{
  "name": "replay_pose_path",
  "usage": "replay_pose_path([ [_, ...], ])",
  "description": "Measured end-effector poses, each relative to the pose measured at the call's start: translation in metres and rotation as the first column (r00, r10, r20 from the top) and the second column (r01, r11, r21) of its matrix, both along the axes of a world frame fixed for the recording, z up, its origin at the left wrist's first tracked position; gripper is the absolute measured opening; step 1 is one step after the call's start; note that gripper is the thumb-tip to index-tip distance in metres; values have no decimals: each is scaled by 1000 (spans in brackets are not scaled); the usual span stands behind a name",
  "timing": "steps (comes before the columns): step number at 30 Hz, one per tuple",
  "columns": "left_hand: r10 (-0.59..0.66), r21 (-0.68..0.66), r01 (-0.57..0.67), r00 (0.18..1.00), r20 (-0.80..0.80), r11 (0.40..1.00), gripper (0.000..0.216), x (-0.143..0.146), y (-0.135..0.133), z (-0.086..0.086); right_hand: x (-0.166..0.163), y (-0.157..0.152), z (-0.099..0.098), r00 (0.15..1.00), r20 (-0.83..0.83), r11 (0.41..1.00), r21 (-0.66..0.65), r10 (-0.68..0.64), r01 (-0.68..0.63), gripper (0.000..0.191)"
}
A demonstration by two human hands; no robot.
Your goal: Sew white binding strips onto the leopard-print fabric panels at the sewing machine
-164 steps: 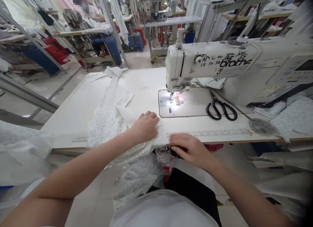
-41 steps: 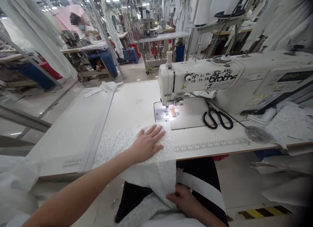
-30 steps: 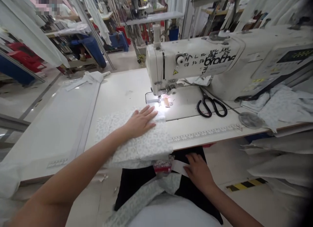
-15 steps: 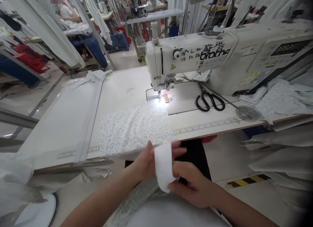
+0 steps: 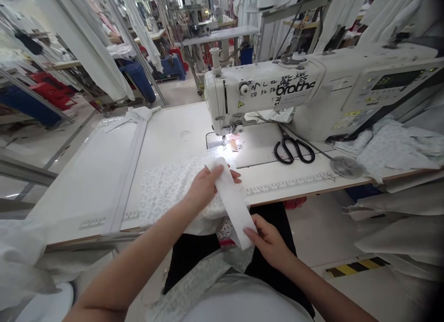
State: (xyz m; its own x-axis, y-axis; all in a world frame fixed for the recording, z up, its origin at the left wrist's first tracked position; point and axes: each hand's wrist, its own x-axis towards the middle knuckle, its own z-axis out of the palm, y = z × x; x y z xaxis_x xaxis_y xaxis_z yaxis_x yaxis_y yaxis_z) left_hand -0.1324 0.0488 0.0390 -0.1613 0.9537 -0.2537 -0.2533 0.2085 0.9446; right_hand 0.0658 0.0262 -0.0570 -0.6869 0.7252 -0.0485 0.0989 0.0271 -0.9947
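Observation:
A white fabric strip (image 5: 231,197) stretches between my two hands over the table's front edge. My left hand (image 5: 204,185) pinches its upper end above a pale leopard-print cloth (image 5: 166,188) that lies flat on the sewing table (image 5: 104,165). Below the table edge, my right hand (image 5: 268,241) grips the strip's lower end. The white sewing machine (image 5: 277,88) stands just beyond, its lamp lighting the needle plate (image 5: 225,144). More print cloth hangs into my lap (image 5: 194,280).
Black scissors (image 5: 291,148) lie on the machine bed to the right. A round metal disc (image 5: 343,165) and a heap of print pieces (image 5: 391,146) sit at the far right. A grey strip (image 5: 132,160) runs along the table's left part. White cloth piles (image 5: 24,262) flank the seat.
My left hand left the flattened print cloth and took the white strip with the right hand. Both then raised the strip's top end over the cloth toward the needle.

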Motion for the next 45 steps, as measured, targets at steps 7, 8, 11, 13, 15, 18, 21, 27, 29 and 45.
replay_pose_path([
  [7, 1, -24, -29, 668, -744, 999, 25, -47, 65, -19, -1, 17, -19, 982, 51, 960, 227, -180, 164, 20],
  [8, 2, -13, -20, 625, -780, 1000, 21, -48, 69, -21, -4, 19, -19, 984, 36, 955, 250, -176, 162, 18],
  [11, 20, 32, 16, 485, -874, 999, 13, -49, 78, -24, -13, 19, -17, 997, 28, 977, 201, -78, 71, 17],
  [13, 30, 58, 55, 409, -912, 997, 13, -50, 79, -26, -14, 12, -16, 998, 54, 993, 121, -12, 6, 19],
  [15, 25, 66, 102, 359, -933, 993, 15, -51, 75, -28, -12, 3, -15, 996, 87, 997, 67, 20, -26, 22],
  [18, -4, 53, 166, 325, -946, 985, 19, -55, 67, -29, -9, -11, -18, 993, 96, 995, 56, 73, -79, 29],
  [21, -51, 10, 188, 316, -947, 982, 19, -60, 67, -27, -10, -17, -26, 991, 86, 990, 89, 103, -110, 32],
  [27, -66, -16, 136, 370, -927, 991, 15, -66, 81, -24, -17, -14, -40, 989, 123, 988, 124, 79, -95, 32],
  [29, -56, -2, 138, 388, -920, 990, 14, -67, 84, -25, -18, -13, -42, 989, 126, 986, 135, 82, -99, 32],
  [45, -20, 18, 91, 392, -920, 996, 11, -67, 87, -28, -21, -11, -45, 992, 98, 990, 100, 85, -94, 25],
])
